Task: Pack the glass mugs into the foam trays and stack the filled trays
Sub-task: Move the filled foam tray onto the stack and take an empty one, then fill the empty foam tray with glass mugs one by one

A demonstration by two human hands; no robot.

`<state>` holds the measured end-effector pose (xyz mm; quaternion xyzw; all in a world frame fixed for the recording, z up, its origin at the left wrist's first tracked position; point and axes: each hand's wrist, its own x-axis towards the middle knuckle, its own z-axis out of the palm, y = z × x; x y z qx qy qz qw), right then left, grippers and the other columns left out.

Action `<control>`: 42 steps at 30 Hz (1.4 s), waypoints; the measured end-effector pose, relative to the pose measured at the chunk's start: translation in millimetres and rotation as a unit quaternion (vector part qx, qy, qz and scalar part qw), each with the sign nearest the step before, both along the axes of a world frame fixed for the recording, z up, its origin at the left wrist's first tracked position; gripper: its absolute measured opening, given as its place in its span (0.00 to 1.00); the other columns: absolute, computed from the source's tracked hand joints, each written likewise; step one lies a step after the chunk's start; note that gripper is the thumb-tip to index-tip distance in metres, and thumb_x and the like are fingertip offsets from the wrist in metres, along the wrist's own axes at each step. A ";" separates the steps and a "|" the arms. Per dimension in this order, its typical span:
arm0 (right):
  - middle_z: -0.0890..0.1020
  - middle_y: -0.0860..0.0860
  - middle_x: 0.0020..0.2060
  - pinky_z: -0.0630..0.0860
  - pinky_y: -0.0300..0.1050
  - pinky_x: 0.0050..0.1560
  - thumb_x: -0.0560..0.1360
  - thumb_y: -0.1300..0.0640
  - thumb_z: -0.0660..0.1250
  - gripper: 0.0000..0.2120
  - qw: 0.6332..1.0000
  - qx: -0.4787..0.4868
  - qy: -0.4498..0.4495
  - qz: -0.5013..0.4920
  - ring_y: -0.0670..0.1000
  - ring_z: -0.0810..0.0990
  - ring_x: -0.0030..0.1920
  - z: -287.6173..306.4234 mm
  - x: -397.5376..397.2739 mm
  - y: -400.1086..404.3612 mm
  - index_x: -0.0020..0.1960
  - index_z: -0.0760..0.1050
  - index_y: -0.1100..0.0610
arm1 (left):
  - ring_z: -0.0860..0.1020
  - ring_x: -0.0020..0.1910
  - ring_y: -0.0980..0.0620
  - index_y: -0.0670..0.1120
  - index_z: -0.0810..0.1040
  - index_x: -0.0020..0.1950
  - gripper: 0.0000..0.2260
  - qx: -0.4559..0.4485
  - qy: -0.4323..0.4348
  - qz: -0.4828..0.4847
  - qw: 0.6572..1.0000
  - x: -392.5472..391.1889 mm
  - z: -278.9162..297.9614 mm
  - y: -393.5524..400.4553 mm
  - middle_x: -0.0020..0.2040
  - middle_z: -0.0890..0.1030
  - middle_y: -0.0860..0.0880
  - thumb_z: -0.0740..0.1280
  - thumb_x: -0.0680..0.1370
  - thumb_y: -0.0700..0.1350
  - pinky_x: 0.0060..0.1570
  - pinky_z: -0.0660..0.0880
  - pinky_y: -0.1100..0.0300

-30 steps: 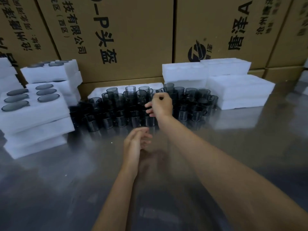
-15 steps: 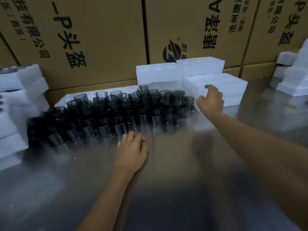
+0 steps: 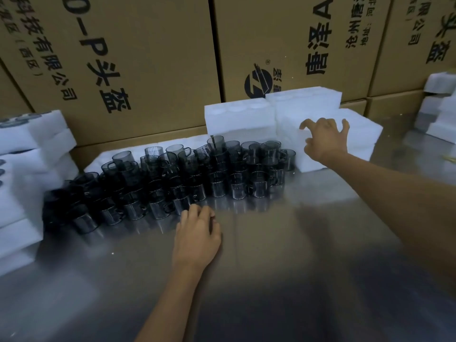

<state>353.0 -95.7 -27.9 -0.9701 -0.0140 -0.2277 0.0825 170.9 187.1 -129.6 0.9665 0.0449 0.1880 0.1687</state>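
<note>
Several dark glass mugs [image 3: 217,183] stand stacked in rows across the middle of the steel table [image 3: 283,255]. White foam trays [image 3: 362,134] are piled behind them on the right. My right hand [image 3: 325,139] hovers over the front pile with fingers spread and holds nothing. My left hand [image 3: 197,233] rests flat on the table just in front of the mugs, empty. At the left edge stands a stack of filled foam trays [image 3: 27,174], partly cut off.
Large printed cardboard boxes [image 3: 138,65] form a wall right behind the table. More foam pieces [image 3: 441,107] lie at the far right. One foam tray [image 3: 103,159] lies flat behind the mugs. Bare steel surface extends toward me.
My right hand left the mugs and reached right and further back over the foam pile, fingers spreading. My left hand settled flat on the table. The view swung right.
</note>
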 end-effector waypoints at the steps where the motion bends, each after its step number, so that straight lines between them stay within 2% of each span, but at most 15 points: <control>1: 0.75 0.58 0.60 0.47 0.62 0.76 0.77 0.60 0.64 0.19 0.999 0.012 -0.030 0.011 0.60 0.68 0.68 1.6 -6.5 1.1 0.68 0.71 0.50 | 0.68 0.56 0.52 0.50 0.74 0.58 0.09 -0.003 -0.001 -0.001 1.000 0.2 0.2 0.8 0.55 0.69 0.52 0.59 0.81 0.49 0.60 0.69 0.53; 6: 0.74 0.58 0.59 0.46 0.60 0.76 0.77 0.64 0.63 0.20 0.984 0.061 -0.141 0.087 0.59 0.73 0.63 23.4 -61.6 16.2 0.68 0.71 0.55 | 0.69 0.57 0.51 0.50 0.77 0.56 0.08 -0.036 0.001 -0.009 0.999 2.0 0.6 4.1 0.55 0.72 0.52 0.61 0.80 0.48 0.59 0.71 0.51; 9: 0.73 0.55 0.59 0.45 0.58 0.75 0.77 0.63 0.64 0.20 0.977 0.051 -0.145 0.147 0.56 0.72 0.64 29.3 -112.6 40.0 0.69 0.70 0.55 | 0.74 0.55 0.50 0.51 0.80 0.51 0.06 -0.200 -0.015 0.000 0.980 -2.0 4.3 8.2 0.51 0.77 0.52 0.63 0.80 0.45 0.54 0.71 0.56; 13: 0.74 0.51 0.59 0.50 0.55 0.74 0.77 0.62 0.63 0.20 0.967 0.038 -0.096 0.235 0.54 0.72 0.62 12.3 -189.7 82.3 0.68 0.71 0.54 | 0.78 0.47 0.49 0.52 0.80 0.47 0.10 -0.462 -0.080 0.032 0.883 -20.9 11.7 15.3 0.45 0.81 0.51 0.61 0.82 0.42 0.49 0.73 0.54; 17: 0.75 0.49 0.58 0.55 0.51 0.69 0.77 0.60 0.63 0.19 0.948 0.028 -0.046 0.314 0.54 0.72 0.61 -27.5 -256.3 122.0 0.67 0.72 0.52 | 0.77 0.46 0.50 0.50 0.81 0.50 0.09 -0.577 -0.137 0.031 0.805 -41.2 13.3 14.1 0.46 0.82 0.48 0.61 0.81 0.42 0.44 0.73 0.56; 21: 0.74 0.47 0.54 0.58 0.50 0.68 0.77 0.57 0.62 0.16 0.927 0.020 0.002 0.374 0.50 0.72 0.56 -63.0 -294.7 150.9 0.65 0.72 0.52 | 0.80 0.54 0.52 0.50 0.79 0.60 0.10 -0.657 -0.115 0.021 0.745 -57.4 15.1 16.1 0.57 0.82 0.48 0.63 0.80 0.47 0.53 0.76 0.58; 23: 0.75 0.46 0.55 0.58 0.48 0.67 0.77 0.56 0.61 0.17 0.925 0.043 0.014 0.376 0.49 0.71 0.56 -68.7 -297.1 156.1 0.65 0.72 0.52 | 0.79 0.58 0.54 0.51 0.77 0.64 0.13 -0.664 -0.093 0.001 0.742 -62.2 17.2 17.9 0.60 0.80 0.52 0.65 0.80 0.46 0.56 0.74 0.60; 25: 0.76 0.45 0.54 0.59 0.47 0.66 0.76 0.54 0.61 0.16 0.922 0.078 0.026 0.378 0.47 0.71 0.56 -66.4 -293.5 157.9 0.64 0.74 0.51 | 0.75 0.63 0.58 0.53 0.74 0.68 0.18 -0.644 -0.068 -0.021 0.762 -65.2 18.8 19.0 0.65 0.76 0.56 0.67 0.78 0.45 0.63 0.70 0.59; 28: 0.77 0.43 0.48 0.63 0.44 0.59 0.77 0.47 0.61 0.13 0.909 0.128 0.025 0.396 0.44 0.69 0.50 -55.1 -282.4 157.5 0.56 0.79 0.48 | 0.76 0.55 0.68 0.54 0.73 0.69 0.22 -0.612 -0.048 -0.054 0.788 -67.1 20.7 18.1 0.61 0.76 0.59 0.68 0.77 0.41 0.55 0.71 0.66; 29: 0.78 0.43 0.47 0.63 0.44 0.57 0.76 0.45 0.61 0.13 0.908 0.144 0.016 0.393 0.45 0.70 0.50 -50.2 -274.2 155.8 0.54 0.80 0.48 | 0.78 0.53 0.68 0.52 0.74 0.69 0.22 -0.613 -0.052 -0.061 0.786 -66.3 20.9 18.3 0.60 0.77 0.58 0.68 0.76 0.38 0.51 0.73 0.68; 32: 0.80 0.46 0.50 0.68 0.50 0.57 0.77 0.47 0.64 0.12 0.918 0.198 -0.013 0.344 0.49 0.74 0.53 -32.1 -230.1 145.8 0.54 0.81 0.50 | 0.81 0.53 0.57 0.48 0.77 0.66 0.21 -0.621 -0.057 -0.047 0.781 -61.0 22.4 20.5 0.59 0.81 0.50 0.69 0.75 0.34 0.47 0.76 0.66; 34: 0.81 0.51 0.53 0.70 0.54 0.61 0.76 0.54 0.67 0.10 0.934 0.237 -0.017 0.267 0.55 0.75 0.58 -22.0 -185.5 134.5 0.56 0.81 0.52 | 0.82 0.48 0.60 0.49 0.79 0.63 0.19 -0.624 -0.055 -0.035 0.779 -57.2 22.1 23.2 0.56 0.83 0.52 0.69 0.74 0.35 0.40 0.76 0.69; 36: 0.78 0.54 0.61 0.69 0.54 0.66 0.76 0.56 0.66 0.16 0.959 0.232 0.009 0.160 0.58 0.71 0.65 -16.7 -140.1 120.0 0.63 0.77 0.53 | 0.83 0.46 0.59 0.51 0.81 0.61 0.17 -0.630 -0.052 -0.034 0.774 -55.3 20.1 25.2 0.54 0.84 0.53 0.70 0.74 0.36 0.39 0.76 0.68; 39: 0.72 0.57 0.67 0.66 0.56 0.67 0.76 0.55 0.63 0.23 0.973 0.215 0.071 0.052 0.60 0.66 0.70 -18.5 -87.4 98.2 0.72 0.68 0.52 | 0.84 0.48 0.56 0.52 0.82 0.57 0.14 -0.621 -0.055 -0.028 0.781 -51.8 18.2 27.1 0.53 0.85 0.52 0.70 0.75 0.38 0.43 0.78 0.64; 42: 0.68 0.57 0.71 0.63 0.58 0.69 0.76 0.57 0.61 0.28 0.972 0.203 0.119 0.024 0.61 0.63 0.71 -22.2 -52.8 84.9 0.76 0.62 0.49 | 0.83 0.54 0.52 0.54 0.84 0.55 0.13 -0.613 -0.058 -0.015 0.788 -47.5 18.9 29.7 0.55 0.84 0.52 0.70 0.75 0.39 0.53 0.79 0.57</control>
